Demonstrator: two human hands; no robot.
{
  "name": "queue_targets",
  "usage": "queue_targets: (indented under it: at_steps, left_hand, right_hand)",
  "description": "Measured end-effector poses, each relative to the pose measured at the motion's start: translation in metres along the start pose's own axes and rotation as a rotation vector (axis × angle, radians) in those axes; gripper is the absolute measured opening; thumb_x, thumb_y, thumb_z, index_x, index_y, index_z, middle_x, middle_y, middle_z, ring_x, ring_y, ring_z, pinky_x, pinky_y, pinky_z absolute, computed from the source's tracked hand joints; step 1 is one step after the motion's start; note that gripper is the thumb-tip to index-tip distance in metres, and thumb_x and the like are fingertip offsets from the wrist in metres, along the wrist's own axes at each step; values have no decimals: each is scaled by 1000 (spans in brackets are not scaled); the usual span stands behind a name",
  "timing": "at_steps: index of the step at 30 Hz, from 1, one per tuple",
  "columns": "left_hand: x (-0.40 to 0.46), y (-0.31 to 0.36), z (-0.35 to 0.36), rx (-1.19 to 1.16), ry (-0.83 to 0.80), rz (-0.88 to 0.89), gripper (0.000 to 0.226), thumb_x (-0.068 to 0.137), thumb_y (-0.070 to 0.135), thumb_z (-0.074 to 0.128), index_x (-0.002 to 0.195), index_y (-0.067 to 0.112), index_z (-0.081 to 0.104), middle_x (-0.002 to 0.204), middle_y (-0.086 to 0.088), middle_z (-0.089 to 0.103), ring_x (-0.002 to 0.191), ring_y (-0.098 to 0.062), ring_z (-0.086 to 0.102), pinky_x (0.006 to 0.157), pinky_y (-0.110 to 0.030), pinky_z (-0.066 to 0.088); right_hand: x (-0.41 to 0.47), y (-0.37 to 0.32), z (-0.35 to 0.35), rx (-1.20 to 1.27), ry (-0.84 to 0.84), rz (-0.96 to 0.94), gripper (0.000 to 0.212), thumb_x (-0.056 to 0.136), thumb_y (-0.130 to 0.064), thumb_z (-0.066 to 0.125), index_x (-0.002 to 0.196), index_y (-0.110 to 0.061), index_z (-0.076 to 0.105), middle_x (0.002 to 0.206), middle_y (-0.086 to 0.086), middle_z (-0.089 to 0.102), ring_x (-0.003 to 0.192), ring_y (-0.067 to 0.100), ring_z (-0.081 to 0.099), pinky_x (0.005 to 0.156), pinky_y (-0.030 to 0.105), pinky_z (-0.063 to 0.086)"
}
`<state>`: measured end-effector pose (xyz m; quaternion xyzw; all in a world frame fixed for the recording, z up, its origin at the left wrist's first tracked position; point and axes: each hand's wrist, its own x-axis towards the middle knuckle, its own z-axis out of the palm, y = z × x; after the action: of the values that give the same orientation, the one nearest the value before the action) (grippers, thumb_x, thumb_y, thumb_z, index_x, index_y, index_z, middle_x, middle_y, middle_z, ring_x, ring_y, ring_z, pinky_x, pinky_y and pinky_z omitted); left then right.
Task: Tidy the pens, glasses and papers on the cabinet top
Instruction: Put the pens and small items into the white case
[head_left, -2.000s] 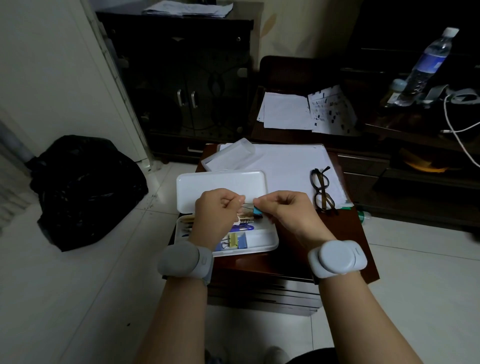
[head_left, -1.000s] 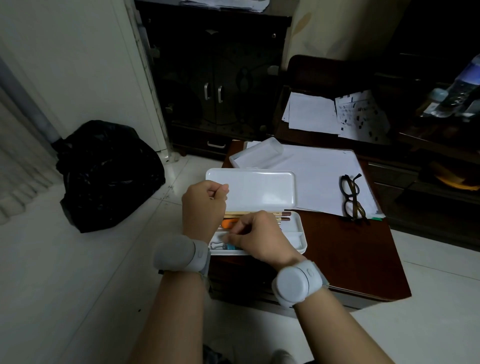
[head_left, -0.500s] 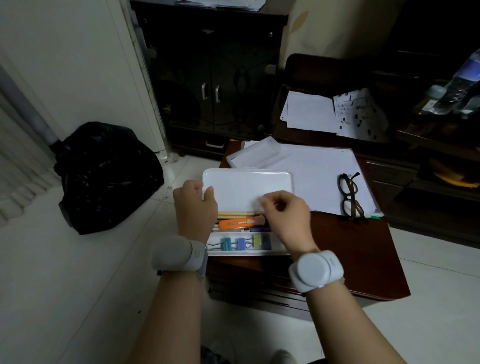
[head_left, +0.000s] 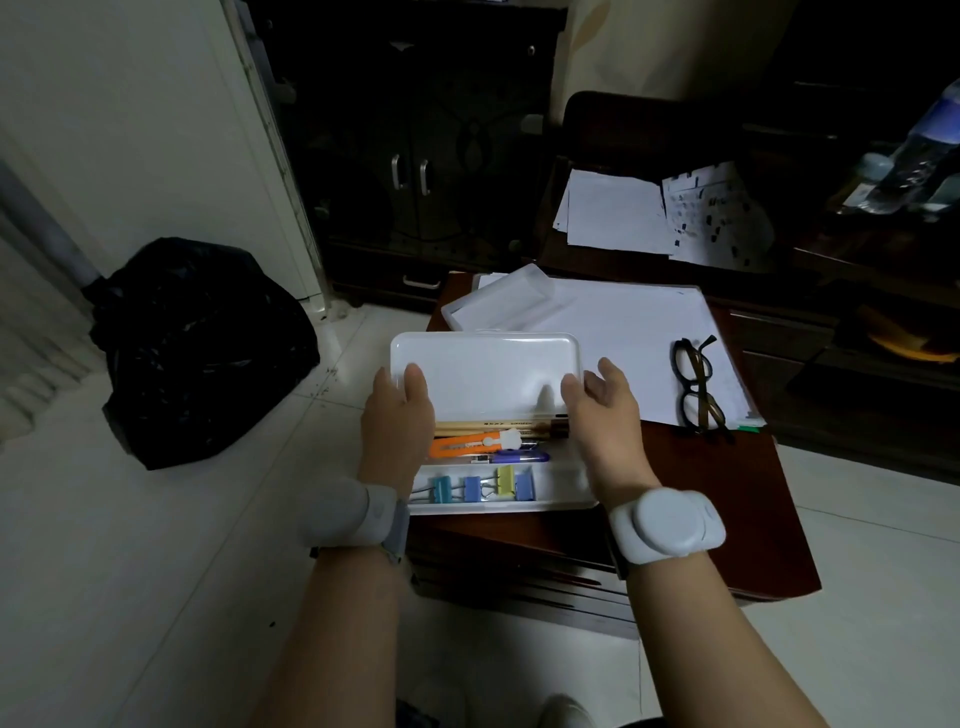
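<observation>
A white pencil case (head_left: 558, 491) lies open at the front left of the brown cabinet top (head_left: 717, 499). It holds pencils (head_left: 498, 427), an orange utility knife (head_left: 462, 445), a blue pen (head_left: 519, 458) and several coloured binder clips (head_left: 483, 488). Its lid (head_left: 483, 371) stands raised. My left hand (head_left: 397, 415) pinches the lid's left edge, thumb on its front. My right hand (head_left: 602, 410) touches the lid's right edge with relaxed fingers. Dark-framed glasses (head_left: 696, 387) rest folded on white papers (head_left: 623, 322) behind the case.
A clear plastic box (head_left: 498, 301) lies on the papers' far left corner. More sheets (head_left: 613, 213) sit on a dark seat behind. A black bag (head_left: 192, 338) is on the floor at left, a water bottle (head_left: 919, 156) on the right shelf, and a dark cupboard (head_left: 431, 156) beyond.
My right hand has left the case's contents and opened against the lid's right edge. My left hand has shifted up onto the lid's left edge. The case has stayed in place.
</observation>
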<state>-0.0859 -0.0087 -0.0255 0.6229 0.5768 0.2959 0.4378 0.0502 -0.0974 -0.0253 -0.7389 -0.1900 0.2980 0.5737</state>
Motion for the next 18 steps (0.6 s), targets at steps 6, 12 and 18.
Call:
queue_targets:
  at_steps: [6,12,18]
  left_hand:
    - [0,8,0,-86,-24,-46,63,94,57,21,139,14,33,126,-7,50,106,-19,51,89,-32,43]
    - [2,10,-5,-281,-22,-103,90,75,84,14,127,18,46,111,-1,63,96,-15,61,82,-31,49]
    - [-12,25,-6,-324,53,-193,75,90,67,19,134,8,33,106,-2,47,92,-15,44,83,-29,33]
  right_hand:
    - [-6,-7,-7,44,-35,-48,59,98,-31,44,150,-20,20,149,6,34,136,18,36,107,29,30]
    - [-9,-11,-12,-3,-12,-118,54,97,-46,38,147,-29,26,133,4,43,122,14,43,107,32,35]
    - [-18,-16,-20,21,32,-161,31,96,-49,37,114,-25,45,93,-12,49,89,3,50,75,19,41]
